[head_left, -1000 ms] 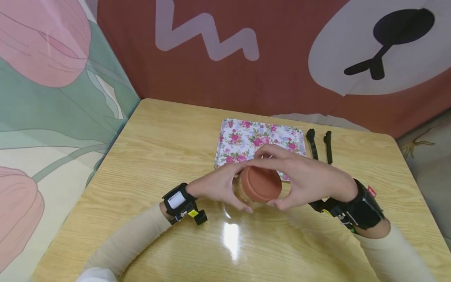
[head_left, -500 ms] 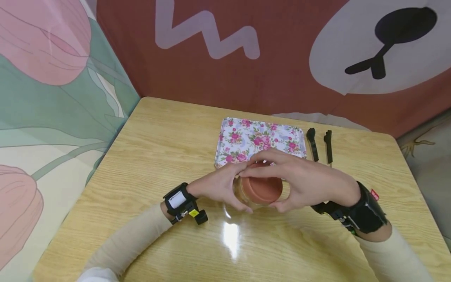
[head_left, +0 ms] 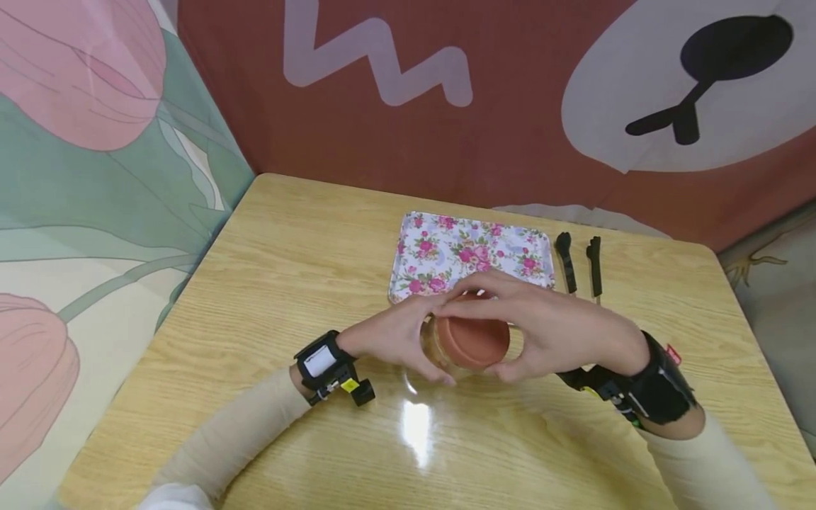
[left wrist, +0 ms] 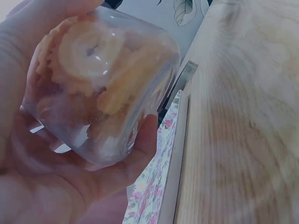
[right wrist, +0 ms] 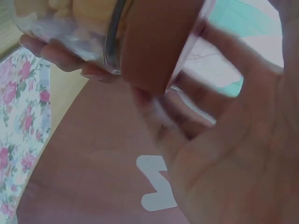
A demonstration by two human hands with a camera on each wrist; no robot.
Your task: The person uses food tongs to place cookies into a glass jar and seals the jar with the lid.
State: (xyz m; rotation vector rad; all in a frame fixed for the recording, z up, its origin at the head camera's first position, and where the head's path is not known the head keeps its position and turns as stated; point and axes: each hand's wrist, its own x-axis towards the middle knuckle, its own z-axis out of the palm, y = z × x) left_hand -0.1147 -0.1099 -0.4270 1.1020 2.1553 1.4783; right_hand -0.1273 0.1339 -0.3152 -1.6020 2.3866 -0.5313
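Observation:
A clear jar (left wrist: 117, 88) holds several pale, round, ridge-edged cookies (left wrist: 84, 53). My left hand (head_left: 395, 336) grips the jar's body from the side, its fingers wrapped around the glass in the left wrist view. On top is a reddish-brown lid (head_left: 474, 341), seated on the jar's mouth in the right wrist view. My right hand (head_left: 554, 326) holds the lid's rim, thumb on the near side and fingers on the far side. In the head view the hands hide much of the glass. The jar is tilted and held up off the table.
A flower-patterned tray (head_left: 472, 248) lies on the wooden table (head_left: 306, 262) just beyond my hands. Two utensils with black handles, one (head_left: 565, 262) nearer the tray and another (head_left: 595, 265) farther right, lie beside it. A printed brown curtain (head_left: 510, 142) hangs behind the table.
My right fingers have shifted over the lid, the far ones drawing slightly nearer and lower around its rim. The left hand and jar stay almost in place.

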